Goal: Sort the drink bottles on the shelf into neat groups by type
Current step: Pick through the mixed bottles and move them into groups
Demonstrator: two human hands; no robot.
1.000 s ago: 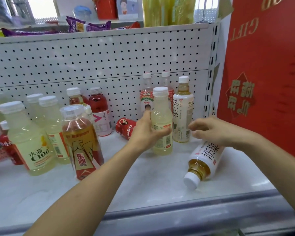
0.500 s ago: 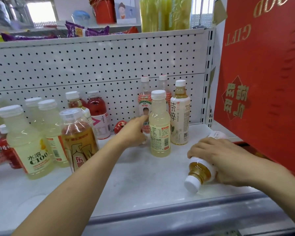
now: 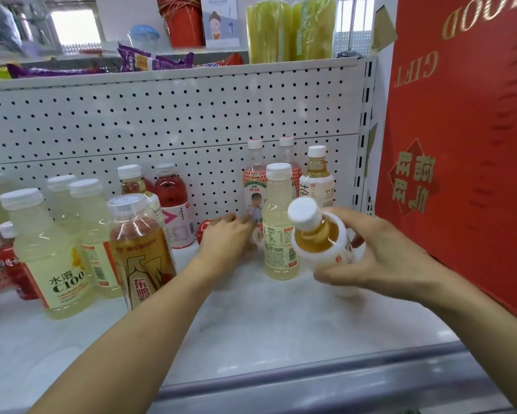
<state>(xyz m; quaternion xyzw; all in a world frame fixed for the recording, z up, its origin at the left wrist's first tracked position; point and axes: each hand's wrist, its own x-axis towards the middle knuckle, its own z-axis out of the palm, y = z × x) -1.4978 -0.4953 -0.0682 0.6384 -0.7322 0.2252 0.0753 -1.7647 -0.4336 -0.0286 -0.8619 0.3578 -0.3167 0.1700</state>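
Observation:
My right hand (image 3: pixel 379 258) grips a white-labelled tea bottle (image 3: pixel 317 234) lifted off the shelf (image 3: pixel 266 324), its white cap tilted toward me. A matching tea bottle (image 3: pixel 318 180) stands upright at the back right. In front of it stands a pale yellow bottle (image 3: pixel 279 234). My left hand (image 3: pixel 224 237) reaches to the back. Its fingers touch the foot of a bottle with a child's picture (image 3: pixel 254 186), and it partly hides a red can (image 3: pixel 204 230) lying on its side.
Several pale C100 bottles (image 3: pixel 48 258), an amber bottle (image 3: pixel 140 252) and a red drink bottle (image 3: pixel 173 204) stand at the left. A big red gift box (image 3: pixel 460 144) walls off the right side. Behind is a pegboard (image 3: pixel 161 130); a metal rail (image 3: pixel 341 380) runs along the front.
My right hand came down on the lying tea bottle, gripped it and lifted it, cap toward me. My left hand left the pale yellow bottle and reached back toward the picture bottle.

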